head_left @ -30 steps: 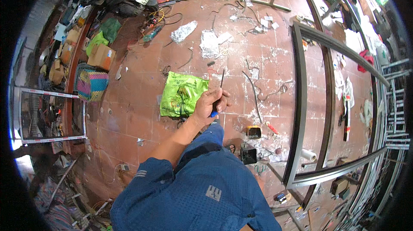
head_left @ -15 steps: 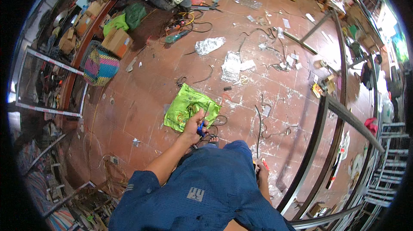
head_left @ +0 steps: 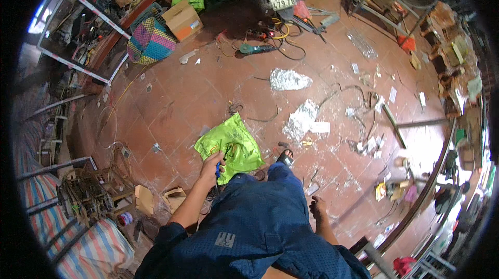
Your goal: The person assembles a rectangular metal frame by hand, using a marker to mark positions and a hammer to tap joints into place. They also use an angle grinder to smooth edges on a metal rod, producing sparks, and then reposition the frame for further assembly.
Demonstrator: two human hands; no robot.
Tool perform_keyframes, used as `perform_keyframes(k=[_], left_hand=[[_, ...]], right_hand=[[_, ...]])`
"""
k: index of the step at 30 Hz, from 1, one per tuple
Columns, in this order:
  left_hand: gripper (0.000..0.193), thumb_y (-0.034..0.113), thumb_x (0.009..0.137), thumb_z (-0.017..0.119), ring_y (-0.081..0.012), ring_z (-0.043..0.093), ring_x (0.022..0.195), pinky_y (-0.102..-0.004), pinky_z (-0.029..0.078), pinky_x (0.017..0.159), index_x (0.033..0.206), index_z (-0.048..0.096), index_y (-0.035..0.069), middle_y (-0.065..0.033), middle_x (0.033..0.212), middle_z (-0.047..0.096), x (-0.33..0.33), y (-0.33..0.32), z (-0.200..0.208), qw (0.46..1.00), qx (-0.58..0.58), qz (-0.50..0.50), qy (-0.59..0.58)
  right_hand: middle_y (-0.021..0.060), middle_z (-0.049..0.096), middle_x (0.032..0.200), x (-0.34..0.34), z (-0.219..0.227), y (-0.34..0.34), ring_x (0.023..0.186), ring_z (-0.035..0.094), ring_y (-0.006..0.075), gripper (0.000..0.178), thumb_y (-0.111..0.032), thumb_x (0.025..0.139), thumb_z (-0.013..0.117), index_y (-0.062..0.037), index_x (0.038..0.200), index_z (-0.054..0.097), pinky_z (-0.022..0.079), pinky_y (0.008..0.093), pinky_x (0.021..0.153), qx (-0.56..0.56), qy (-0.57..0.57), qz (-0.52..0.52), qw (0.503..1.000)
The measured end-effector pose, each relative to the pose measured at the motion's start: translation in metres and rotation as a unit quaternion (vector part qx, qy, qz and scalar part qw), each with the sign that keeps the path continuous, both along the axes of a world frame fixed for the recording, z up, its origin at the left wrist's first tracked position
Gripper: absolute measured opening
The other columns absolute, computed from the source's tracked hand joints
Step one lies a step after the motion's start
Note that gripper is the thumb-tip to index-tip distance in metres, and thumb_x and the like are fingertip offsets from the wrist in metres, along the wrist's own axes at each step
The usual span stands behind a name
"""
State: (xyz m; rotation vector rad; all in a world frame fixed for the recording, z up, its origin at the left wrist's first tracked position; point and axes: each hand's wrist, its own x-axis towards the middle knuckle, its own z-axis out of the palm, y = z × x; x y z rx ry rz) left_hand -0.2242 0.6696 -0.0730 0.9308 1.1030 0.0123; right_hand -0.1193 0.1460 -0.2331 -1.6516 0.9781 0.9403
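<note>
My left hand (head_left: pixel 212 169) is closed around a tool with a blue handle (head_left: pixel 218 170); its kind is hard to make out. Behind that hand, a crumpled bright green plastic bag (head_left: pixel 244 150) lies on the floor, with dark and yellowish things on it. My right hand (head_left: pixel 318 208) hangs low beside my right leg, its fingers partly apart and no held thing showing. In front of me one sandaled foot (head_left: pixel 285 157) is on the tiles, close to the bag's right edge.
Crumpled foil (head_left: pixel 290 80), another foil sheet (head_left: pixel 301 119) and loose cables litter the tiled floor. A green power tool (head_left: pixel 257 49) lies ahead. At the left are a woven basket (head_left: pixel 152 41) and a cardboard box (head_left: pixel 182 20). A dark metal bar (head_left: pixel 422 196) runs along the right.
My view has swung so the surroundings shift right. My foot has come forward past the bag. My left hand keeps the blue-handled tool; the red object near my right hand no longer shows.
</note>
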Motion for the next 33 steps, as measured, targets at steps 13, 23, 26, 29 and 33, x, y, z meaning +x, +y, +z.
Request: perform_keyframes(k=[13,23,26,29,33], left_hand=[[0.031,0.026,0.1,0.07,-0.0082,0.052,0.066,-0.0266,0.043,0.063,0.125,0.068,0.007,0.0039,0.08,0.059,0.17,0.072,-0.048,0.986,-0.043,0.158,-0.028],[0.024,0.029,0.096,0.069,-0.0353,0.069,0.087,-0.046,0.052,0.078,0.101,0.072,0.005,-0.0178,0.09,0.07,0.393,0.252,-0.228,0.936,0.266,-0.196,0.124],[0.022,0.028,0.093,0.069,-0.0398,0.067,0.09,-0.0525,0.052,0.079,0.089,0.069,0.007,-0.0167,0.09,0.069,0.433,0.263,-0.273,0.885,0.361,-0.247,0.158],[0.023,0.029,0.092,0.069,-0.04,0.066,0.089,-0.053,0.051,0.077,0.086,0.068,0.007,-0.0169,0.091,0.069,0.458,0.248,-0.312,0.87,0.378,-0.218,0.231],[0.026,0.032,0.091,0.071,-0.0402,0.065,0.086,-0.0535,0.049,0.077,0.083,0.069,0.007,-0.0164,0.087,0.068,0.495,0.248,-0.327,0.871,0.353,-0.166,0.299]], right_hand=[[0.0034,0.06,0.07,0.506,0.019,0.264,0.053,0.056,0.0137,0.025,-0.031,0.096,0.071,-0.0068,0.103,0.07,0.042,0.0278,0.047,0.039,-0.171,0.219,0.96],[0.0049,0.067,0.078,0.64,-0.101,0.544,0.063,0.062,0.016,0.03,-0.032,0.095,0.075,-0.0046,0.108,0.073,0.052,0.0317,0.059,0.009,-0.098,0.446,0.89],[0.0155,0.075,0.095,0.702,-0.218,0.594,0.087,0.073,0.0242,0.041,-0.04,0.093,0.073,-0.0055,0.114,0.074,0.058,0.0384,0.075,0.003,-0.285,0.764,0.579],[0.0229,0.073,0.115,0.737,-0.233,0.754,0.113,0.068,0.0424,0.054,-0.049,0.092,0.07,-0.0063,0.125,0.068,0.054,0.0496,0.094,-0.017,-0.204,0.721,0.663],[0.0295,0.061,0.135,0.795,-0.385,0.834,0.126,0.059,0.0456,0.076,-0.053,0.086,0.079,-0.0062,0.142,0.055,0.05,0.0534,0.102,-0.06,-0.22,0.77,0.596]])
